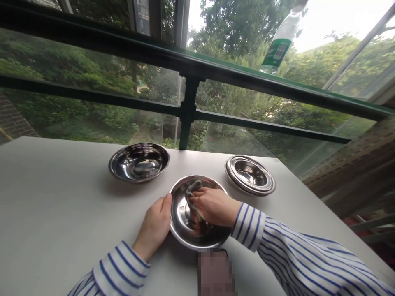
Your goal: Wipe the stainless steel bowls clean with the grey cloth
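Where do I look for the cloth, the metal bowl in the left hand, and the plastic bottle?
Cloth [193, 188], head view: its crumpled upper part.
Held metal bowl [187, 233], head view: bare inner wall, near side.
Plastic bottle [277, 52], head view: its green label.

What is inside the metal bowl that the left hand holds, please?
The right hand is in the bowl with a grey cloth; part of the cloth and some of the bowl's inside are hidden beneath the hand.
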Demonstrator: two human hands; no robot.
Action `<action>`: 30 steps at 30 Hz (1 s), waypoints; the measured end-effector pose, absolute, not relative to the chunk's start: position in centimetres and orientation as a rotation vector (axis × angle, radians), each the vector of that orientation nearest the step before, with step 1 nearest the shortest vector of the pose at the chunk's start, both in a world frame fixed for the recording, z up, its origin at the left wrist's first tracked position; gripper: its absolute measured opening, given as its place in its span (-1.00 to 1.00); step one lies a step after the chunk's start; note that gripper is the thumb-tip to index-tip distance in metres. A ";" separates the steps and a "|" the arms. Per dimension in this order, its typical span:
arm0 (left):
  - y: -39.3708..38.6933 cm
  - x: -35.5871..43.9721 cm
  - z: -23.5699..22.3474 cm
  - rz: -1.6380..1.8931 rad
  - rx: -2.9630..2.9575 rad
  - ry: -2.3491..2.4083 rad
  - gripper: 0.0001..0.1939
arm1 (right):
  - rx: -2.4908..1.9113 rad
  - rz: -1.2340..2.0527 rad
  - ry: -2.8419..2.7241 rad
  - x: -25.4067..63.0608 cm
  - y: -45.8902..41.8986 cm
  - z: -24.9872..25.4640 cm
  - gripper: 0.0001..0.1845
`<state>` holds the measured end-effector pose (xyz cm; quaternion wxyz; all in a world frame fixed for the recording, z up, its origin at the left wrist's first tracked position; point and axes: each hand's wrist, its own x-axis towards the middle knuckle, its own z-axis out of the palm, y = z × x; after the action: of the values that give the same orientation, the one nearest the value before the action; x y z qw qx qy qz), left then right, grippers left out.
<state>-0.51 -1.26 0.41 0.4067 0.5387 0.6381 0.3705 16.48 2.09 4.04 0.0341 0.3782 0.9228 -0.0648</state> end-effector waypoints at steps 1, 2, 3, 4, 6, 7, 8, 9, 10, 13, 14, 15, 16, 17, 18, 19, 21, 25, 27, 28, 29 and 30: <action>-1.2 -0.5 0.4 0.936 1.364 1.607 -0.56 | 1.193 -0.189 2.834 16.7 2.2 4.0 -0.80; -1.2 -0.4 0.4 0.942 1.366 1.612 -0.57 | 1.216 -0.180 2.833 16.9 2.3 4.0 -0.79; -1.2 -0.4 0.5 0.947 1.365 1.620 -0.57 | 1.225 -0.178 2.837 17.0 2.3 4.0 -0.78; -1.1 -0.4 0.5 0.949 1.360 1.629 -0.57 | 1.209 -0.187 2.846 17.0 2.3 4.0 -0.78; -1.2 -0.4 0.5 0.954 1.348 1.641 -0.58 | 1.112 -0.229 2.873 17.1 1.8 4.3 -0.81; -1.2 -0.4 0.5 0.957 1.346 1.644 -0.57 | 1.030 -0.263 2.888 17.2 1.5 4.5 -0.83; -1.2 -0.5 0.5 0.958 1.346 1.644 -0.57 | 0.937 -0.302 2.901 17.3 1.1 4.7 -0.85; -1.3 -0.5 0.5 0.957 1.346 1.643 -0.56 | 0.851 -0.340 2.910 17.6 0.6 5.0 -0.85; -1.3 -0.5 0.5 0.956 1.349 1.642 -0.56 | 0.779 -0.376 2.918 17.9 0.3 5.2 -0.83; -1.2 -0.3 0.5 0.942 1.361 1.635 -0.56 | 0.762 -0.421 2.926 18.5 0.1 5.2 -0.80; -1.2 -0.3 0.5 0.938 1.370 1.633 -0.56 | 0.823 -0.403 2.925 18.5 0.4 5.0 -0.81; -1.1 -0.3 0.5 0.936 1.381 1.631 -0.56 | 0.894 -0.376 2.922 18.4 0.8 4.7 -0.81; -1.1 -0.4 0.5 0.935 1.390 1.631 -0.56 | 0.966 -0.343 2.917 18.1 1.3 4.4 -0.80; -1.0 -0.4 0.5 0.934 1.397 1.635 -0.56 | 1.018 -0.320 2.913 17.8 1.8 4.2 -0.77; -1.0 -0.5 0.5 0.933 1.400 1.643 -0.55 | 1.050 -0.303 2.911 17.5 2.2 4.0 -0.75; -0.9 -0.6 0.5 0.931 1.398 1.650 -0.55 | 1.050 -0.301 2.911 17.3 2.5 3.9 -0.74; -0.8 -0.8 0.3 0.937 1.391 1.648 -0.53 | 0.995 -0.315 2.918 17.0 2.6 4.1 -0.75; -0.5 -1.0 -0.2 0.985 1.362 1.553 -0.50 | 0.789 -0.384 2.915 17.5 1.6 5.0 -0.81; -0.3 -1.1 -0.3 1.006 1.328 1.509 -0.48 | 0.801 -0.384 2.904 17.7 1.2 5.1 -0.81; -0.3 -1.2 -0.3 1.016 1.315 1.492 -0.47 | 0.838 -0.369 2.900 17.7 1.1 5.1 -0.80; -0.5 -1.2 -0.2 1.031 1.309 1.478 -0.48 | 0.886 -0.347 2.895 17.6 1.1 4.9 -0.79; -0.7 -1.2 -0.2 1.053 1.308 1.466 -0.49 | 0.933 -0.322 2.889 17.5 1.2 4.8 -0.78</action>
<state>-1.17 -0.71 -0.16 0.4406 0.5268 0.5905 0.4239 17.54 1.21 4.76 0.0442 0.3053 0.9454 -0.1052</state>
